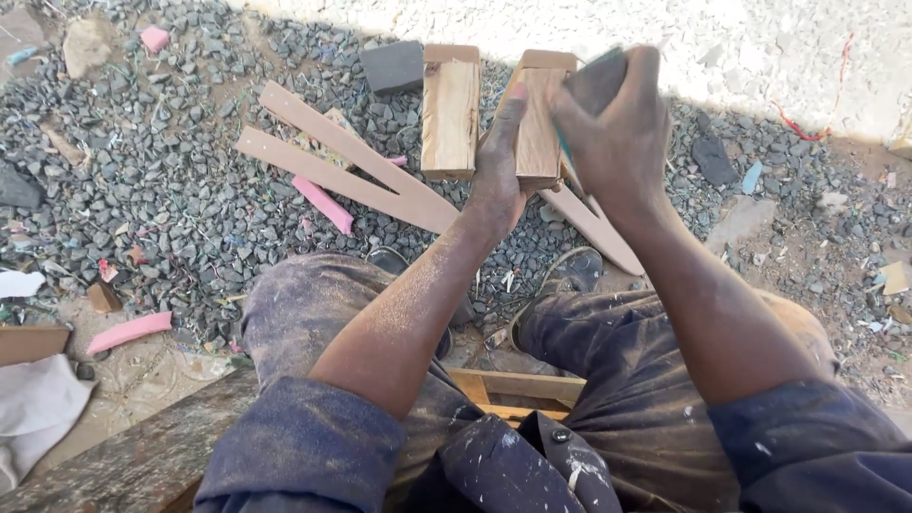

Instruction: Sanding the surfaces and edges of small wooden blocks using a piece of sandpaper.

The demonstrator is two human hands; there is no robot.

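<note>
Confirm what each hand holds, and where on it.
Left hand grips the upright light-brown wooden block by its left side. Right hand presses a dark sanding pad, held from behind, on the block's upper right.

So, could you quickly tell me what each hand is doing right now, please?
Left hand: closed on the wooden block, steadying it.
Right hand: closed on a dark sanding pad, against that block.

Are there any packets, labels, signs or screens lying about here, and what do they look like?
None in view: no package, label, sign or screen.
What shows instead: a wooden block gripped by the left hand, the right hand pressing a dark sanding pad on it.
A second wooden block on the gravel beside a dark sponge.
</note>
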